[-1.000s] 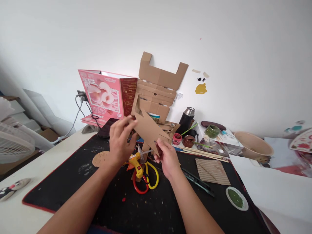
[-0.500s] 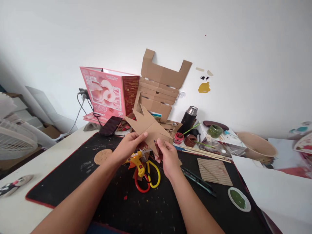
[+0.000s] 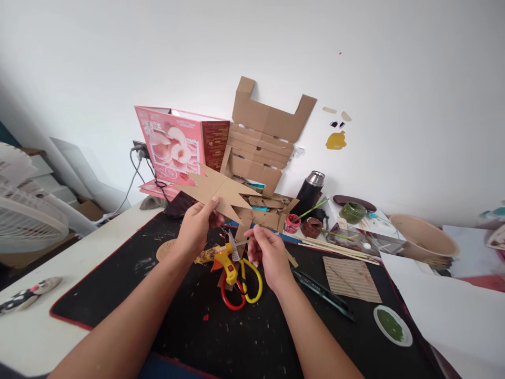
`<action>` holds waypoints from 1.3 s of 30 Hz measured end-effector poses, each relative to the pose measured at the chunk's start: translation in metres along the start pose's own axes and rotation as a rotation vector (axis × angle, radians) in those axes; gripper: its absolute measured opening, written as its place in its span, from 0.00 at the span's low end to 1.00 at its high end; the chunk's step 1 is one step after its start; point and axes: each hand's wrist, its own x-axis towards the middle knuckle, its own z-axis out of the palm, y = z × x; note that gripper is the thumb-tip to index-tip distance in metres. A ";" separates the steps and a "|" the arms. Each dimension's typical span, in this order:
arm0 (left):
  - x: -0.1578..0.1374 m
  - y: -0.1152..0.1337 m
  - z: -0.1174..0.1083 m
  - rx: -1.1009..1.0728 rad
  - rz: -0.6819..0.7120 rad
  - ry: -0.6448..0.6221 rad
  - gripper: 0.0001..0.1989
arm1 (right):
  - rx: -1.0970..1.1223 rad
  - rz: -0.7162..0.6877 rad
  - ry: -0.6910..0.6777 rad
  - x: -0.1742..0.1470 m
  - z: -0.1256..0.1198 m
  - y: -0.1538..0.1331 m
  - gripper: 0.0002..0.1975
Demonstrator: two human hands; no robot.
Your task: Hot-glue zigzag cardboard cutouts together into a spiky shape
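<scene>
My left hand (image 3: 201,221) pinches a spiky, star-like piece of brown cardboard (image 3: 221,190) by its lower edge, thumb on top, holding it above the mat. To the right of it, apart from the cardboard, is my right hand (image 3: 266,250). Its fingers are curled with thumb and forefinger together; whether something small is between them I cannot make out. Below and between both hands lies a yellow glue gun (image 3: 226,260) with its pale glue stick pointing to the right hand. Scissors (image 3: 252,289) with red and yellow handles lie partly under the gun.
On the black mat (image 3: 189,326) are a dark green cutter (image 3: 325,295), corrugated cardboard (image 3: 351,279) and a lid of green paint (image 3: 392,326). Behind stand a pink box (image 3: 177,142), folded cardboard (image 3: 260,126), a black flask (image 3: 310,192) and paint jars (image 3: 292,223).
My right hand has let go of the cardboard piece and now sits apart from it. My left hand has moved the piece left and turned it flatter. The view has shifted slightly.
</scene>
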 end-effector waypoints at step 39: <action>-0.009 0.007 0.006 0.218 0.098 0.060 0.19 | -0.080 -0.013 -0.065 -0.002 0.002 0.008 0.26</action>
